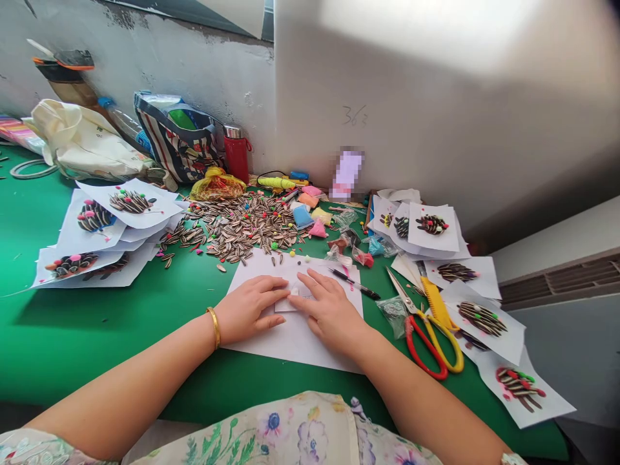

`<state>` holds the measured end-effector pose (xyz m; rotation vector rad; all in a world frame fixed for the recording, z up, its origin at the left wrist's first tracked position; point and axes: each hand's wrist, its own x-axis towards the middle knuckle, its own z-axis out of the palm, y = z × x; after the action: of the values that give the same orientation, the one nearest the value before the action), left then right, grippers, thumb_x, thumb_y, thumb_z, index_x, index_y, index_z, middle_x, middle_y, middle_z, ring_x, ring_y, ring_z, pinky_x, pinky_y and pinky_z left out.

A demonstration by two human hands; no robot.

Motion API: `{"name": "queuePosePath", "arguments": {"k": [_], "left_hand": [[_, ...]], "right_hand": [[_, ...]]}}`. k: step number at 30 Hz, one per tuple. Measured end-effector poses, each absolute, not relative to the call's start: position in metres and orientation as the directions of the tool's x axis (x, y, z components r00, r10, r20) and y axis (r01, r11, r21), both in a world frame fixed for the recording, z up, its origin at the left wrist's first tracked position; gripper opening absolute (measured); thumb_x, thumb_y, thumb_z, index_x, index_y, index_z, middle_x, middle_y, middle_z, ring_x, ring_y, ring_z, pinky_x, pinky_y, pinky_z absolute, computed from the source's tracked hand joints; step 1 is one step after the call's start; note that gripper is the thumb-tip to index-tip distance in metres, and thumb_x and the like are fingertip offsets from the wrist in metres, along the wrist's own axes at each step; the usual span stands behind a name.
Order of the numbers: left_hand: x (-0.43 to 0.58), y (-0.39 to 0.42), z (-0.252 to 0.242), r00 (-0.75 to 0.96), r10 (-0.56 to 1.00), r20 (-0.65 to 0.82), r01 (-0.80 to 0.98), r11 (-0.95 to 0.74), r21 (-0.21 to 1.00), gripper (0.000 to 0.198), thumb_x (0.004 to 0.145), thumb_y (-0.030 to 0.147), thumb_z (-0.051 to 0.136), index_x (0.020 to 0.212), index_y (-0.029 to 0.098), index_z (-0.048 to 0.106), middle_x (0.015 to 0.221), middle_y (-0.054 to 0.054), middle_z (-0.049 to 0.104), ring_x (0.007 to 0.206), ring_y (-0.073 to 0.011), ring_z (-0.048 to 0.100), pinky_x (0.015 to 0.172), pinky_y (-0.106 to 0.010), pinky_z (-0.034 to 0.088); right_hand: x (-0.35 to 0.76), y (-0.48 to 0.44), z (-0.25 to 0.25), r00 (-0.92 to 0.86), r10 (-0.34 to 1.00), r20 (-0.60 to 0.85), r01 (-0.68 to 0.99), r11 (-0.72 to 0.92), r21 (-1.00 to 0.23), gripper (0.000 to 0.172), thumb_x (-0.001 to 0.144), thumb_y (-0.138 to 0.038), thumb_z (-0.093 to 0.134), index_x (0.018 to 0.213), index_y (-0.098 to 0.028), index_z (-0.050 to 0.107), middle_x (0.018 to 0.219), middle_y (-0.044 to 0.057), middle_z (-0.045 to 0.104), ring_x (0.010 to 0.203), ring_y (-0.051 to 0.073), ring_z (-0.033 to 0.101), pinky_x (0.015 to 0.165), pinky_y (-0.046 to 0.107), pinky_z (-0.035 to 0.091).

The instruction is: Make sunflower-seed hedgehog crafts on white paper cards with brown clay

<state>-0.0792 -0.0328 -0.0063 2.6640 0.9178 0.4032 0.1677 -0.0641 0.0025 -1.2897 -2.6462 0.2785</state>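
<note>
My left hand lies on white paper, its fingers stretched out and its thumb apart. Beside it my right hand rests with spread fingers, the two sets of fingertips nearly meeting. Under them is a smaller white paper piece, partly covered. Something small and white shows between the fingertips; what it is I cannot tell. A black pen lies right of my right hand. A few loose sunflower seeds and small coloured balls are at the sheet's far edge.
A heap of sunflower seeds lies beyond the sheet, with coloured clay packets beside it. Red-and-yellow scissors and a yellow cutter lie right. Cards with seed hedgehogs stand in piles left and right. A red flask stands behind.
</note>
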Motion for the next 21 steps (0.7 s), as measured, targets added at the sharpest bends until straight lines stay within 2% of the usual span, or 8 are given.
{"name": "queuePosePath", "arguments": {"k": [4, 9, 14, 18, 21], "left_hand": [[-0.0795, -0.0333, -0.0065, 0.751, 0.637, 0.173, 0.551, -0.749, 0.367, 0.048, 0.092, 0.047, 0.057, 0.132, 0.022, 0.060, 0.140, -0.012, 0.056, 0.128, -0.0291, 0.051, 0.109, -0.047, 0.043], [-0.0797, -0.0333, -0.0068, 0.750, 0.639, 0.171, 0.551, -0.746, 0.373, 0.047, 0.091, 0.047, 0.057, 0.132, 0.023, 0.061, 0.140, -0.012, 0.056, 0.128, -0.0288, 0.050, 0.110, -0.047, 0.042], [-0.0808, -0.0333, -0.0103, 0.759, 0.620, 0.198, 0.539, -0.769, 0.343, 0.048, 0.091, 0.046, 0.058, 0.133, 0.023, 0.060, 0.139, -0.012, 0.057, 0.127, -0.0294, 0.052, 0.109, -0.048, 0.044], [-0.0810, -0.0345, -0.0152, 0.776, 0.584, 0.238, 0.522, -0.807, 0.275, 0.048, 0.091, 0.043, 0.059, 0.134, 0.021, 0.060, 0.139, -0.014, 0.057, 0.130, -0.0314, 0.051, 0.109, -0.049, 0.044], [-0.0807, -0.0351, -0.0158, 0.789, 0.571, 0.228, 0.526, -0.818, 0.232, 0.046, 0.093, 0.043, 0.057, 0.132, 0.019, 0.061, 0.139, -0.014, 0.057, 0.131, -0.0319, 0.051, 0.109, -0.049, 0.045]], "right_hand": [[0.1696, -0.0629, 0.0007, -0.588, 0.802, 0.102, 0.765, 0.593, -0.251, 0.052, 0.084, -0.012, 0.057, 0.133, -0.029, 0.060, 0.158, 0.010, 0.035, 0.148, 0.031, 0.023, 0.116, 0.055, 0.025], [0.1674, -0.0636, -0.0002, -0.591, 0.803, 0.074, 0.771, 0.589, -0.243, 0.054, 0.085, -0.013, 0.057, 0.135, -0.031, 0.057, 0.159, 0.009, 0.032, 0.149, 0.030, 0.021, 0.116, 0.056, 0.024], [0.1685, -0.0632, 0.0006, -0.589, 0.798, 0.127, 0.764, 0.601, -0.234, 0.052, 0.083, -0.011, 0.056, 0.132, -0.029, 0.061, 0.158, 0.010, 0.035, 0.148, 0.031, 0.024, 0.116, 0.057, 0.023], [0.1714, -0.0611, -0.0015, -0.565, 0.802, 0.195, 0.752, 0.597, -0.280, 0.050, 0.081, -0.008, 0.054, 0.127, -0.024, 0.064, 0.150, 0.010, 0.046, 0.141, 0.029, 0.033, 0.114, 0.052, 0.030], [0.1720, -0.0605, -0.0022, -0.566, 0.799, 0.202, 0.728, 0.600, -0.332, 0.048, 0.081, -0.008, 0.053, 0.124, -0.025, 0.066, 0.136, 0.010, 0.056, 0.126, 0.027, 0.045, 0.107, 0.045, 0.039]]}}
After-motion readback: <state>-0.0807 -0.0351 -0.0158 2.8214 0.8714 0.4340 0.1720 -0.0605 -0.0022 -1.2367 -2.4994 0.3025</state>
